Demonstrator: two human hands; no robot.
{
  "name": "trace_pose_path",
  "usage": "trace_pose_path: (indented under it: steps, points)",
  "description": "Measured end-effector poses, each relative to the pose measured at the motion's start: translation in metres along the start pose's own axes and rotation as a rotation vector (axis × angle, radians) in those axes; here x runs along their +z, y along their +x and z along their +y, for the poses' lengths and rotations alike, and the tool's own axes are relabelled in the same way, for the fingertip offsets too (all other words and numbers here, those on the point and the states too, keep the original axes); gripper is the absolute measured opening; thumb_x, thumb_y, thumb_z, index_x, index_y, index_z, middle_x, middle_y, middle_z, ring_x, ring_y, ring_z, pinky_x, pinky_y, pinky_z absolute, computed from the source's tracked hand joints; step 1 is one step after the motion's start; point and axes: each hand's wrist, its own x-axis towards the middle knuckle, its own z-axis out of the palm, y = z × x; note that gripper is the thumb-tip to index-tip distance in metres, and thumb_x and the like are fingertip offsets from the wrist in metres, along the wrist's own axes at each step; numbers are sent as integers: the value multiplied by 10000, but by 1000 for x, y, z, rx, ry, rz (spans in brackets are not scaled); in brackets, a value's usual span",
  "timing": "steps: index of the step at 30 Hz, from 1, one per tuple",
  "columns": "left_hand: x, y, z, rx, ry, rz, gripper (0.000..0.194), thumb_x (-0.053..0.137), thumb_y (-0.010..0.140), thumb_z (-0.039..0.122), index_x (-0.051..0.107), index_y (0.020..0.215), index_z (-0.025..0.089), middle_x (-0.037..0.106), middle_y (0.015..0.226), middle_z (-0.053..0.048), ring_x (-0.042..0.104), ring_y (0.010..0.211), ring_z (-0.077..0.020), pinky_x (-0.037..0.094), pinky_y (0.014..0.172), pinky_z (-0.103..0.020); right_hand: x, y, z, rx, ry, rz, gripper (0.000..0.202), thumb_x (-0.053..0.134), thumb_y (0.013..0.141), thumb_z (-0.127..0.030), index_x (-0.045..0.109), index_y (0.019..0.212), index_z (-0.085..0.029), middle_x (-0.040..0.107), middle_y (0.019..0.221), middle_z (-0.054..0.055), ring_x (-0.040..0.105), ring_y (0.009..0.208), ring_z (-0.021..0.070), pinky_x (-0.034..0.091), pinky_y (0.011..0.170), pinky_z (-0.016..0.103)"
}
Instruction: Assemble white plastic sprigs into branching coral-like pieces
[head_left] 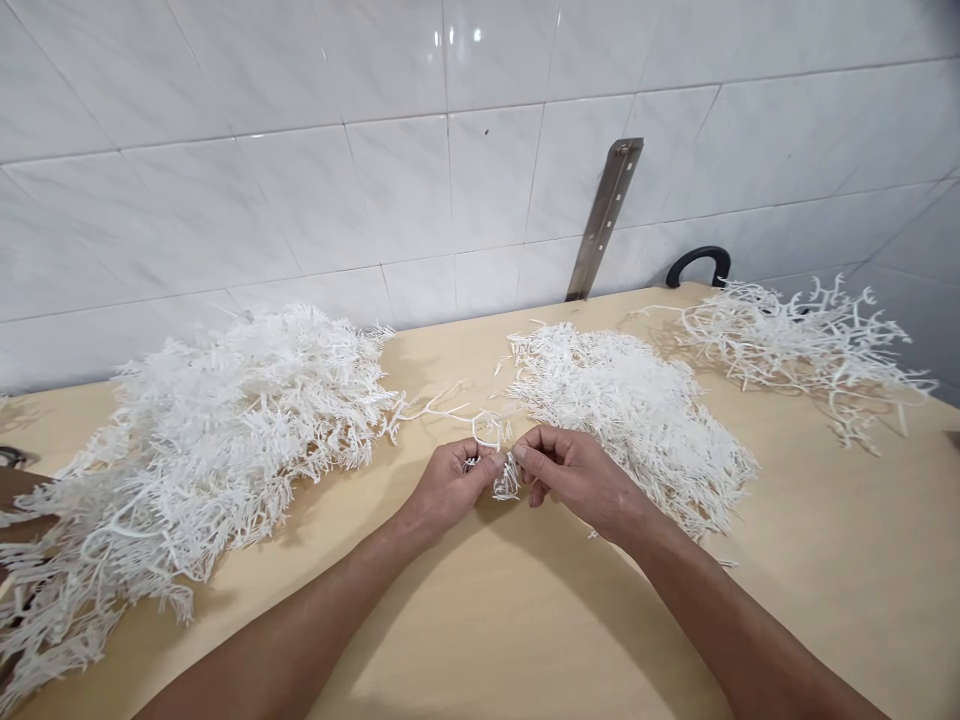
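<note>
Near the middle of the table, my left hand (pixel 448 487) pinches a white branching plastic piece (pixel 507 478) between thumb and fingers. A thin curved stem of it loops up above the fingertips. My right hand (pixel 574 475) is closed at the piece's right side, its thumb and index finger pressed together; what they hold is too small to make out. Just behind my right hand lies a pile of small white pieces (pixel 630 400). To the left spreads a larger heap of white branched pieces (pixel 255 420).
White bare stems (pixel 810 345) lie tangled at the back right of the wooden table (pixel 480 620). Behind them is a black curved handle (pixel 699 262). A metal strip (pixel 606 220) leans on the tiled wall. Part of a person's arm (pixel 26 505) shows at the far left.
</note>
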Motion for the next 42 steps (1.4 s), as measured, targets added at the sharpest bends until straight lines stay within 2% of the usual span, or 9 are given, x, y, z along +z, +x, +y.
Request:
trace_pose_path:
  steps: [7,13,20,25,28,31,35,37,42]
  points:
    - [-1,1,-4,16,72,35,472,681,755,614,598,772,149,452,517,58,353,476,-74,265,493,-232,2,1,-2,-3,-57,9,234,558,935,-390,624,842,-185,654,689,-7,638,562,127,487,586,259]
    - [0,0,-1,-74,-55,-38,522,740,666,640,571,762,155,445,504,64,324,456,-64,222,468,-224,4,-3,-8,-48,-103,33,135,551,906,-290,611,844,-187,639,655,-14,624,579,133,487,577,256]
    - [-1,1,2,-95,-90,-97,515,746,659,627,561,747,154,452,526,53,315,463,-60,191,462,-222,13,-7,-7,-182,-401,148,84,520,888,-238,575,838,-201,641,737,10,599,655,155,456,584,270]
    - [-2,1,-2,-77,-89,-106,479,743,691,592,544,737,159,424,518,64,309,469,-57,189,463,-215,13,0,7,-383,-684,315,136,430,928,-206,523,829,-202,606,792,42,560,673,169,413,606,291]
    - [1,-2,-1,-67,-84,-144,474,730,711,594,555,759,156,435,532,65,302,461,-50,198,457,-211,-4,5,12,-314,-772,532,113,453,887,-183,505,789,-209,571,713,32,531,609,173,397,583,297]
    - [4,-4,-1,-56,-65,-101,499,718,704,630,539,742,166,458,539,60,341,443,-53,229,436,-212,-25,4,10,-275,-745,672,54,501,860,-194,527,816,-213,590,715,25,570,620,179,425,599,297]
    - [6,-3,-2,-54,-31,-21,497,703,709,641,532,757,177,496,532,52,402,421,-69,261,412,-213,-37,-1,1,-339,-771,838,78,538,840,-207,597,887,-187,655,914,86,595,617,165,461,617,317]
    - [7,-3,-2,-48,-18,-11,496,694,718,642,539,773,174,500,529,53,403,414,-67,268,410,-211,-32,-4,-4,-369,-719,806,109,550,862,-237,636,899,-180,674,931,89,598,599,152,469,599,304]
    - [8,-5,-1,-24,13,-12,486,673,745,636,542,771,169,496,521,50,425,420,-74,295,420,-213,-8,-8,-10,-280,-491,413,181,567,903,-320,709,865,-216,720,754,12,639,627,153,488,596,268]
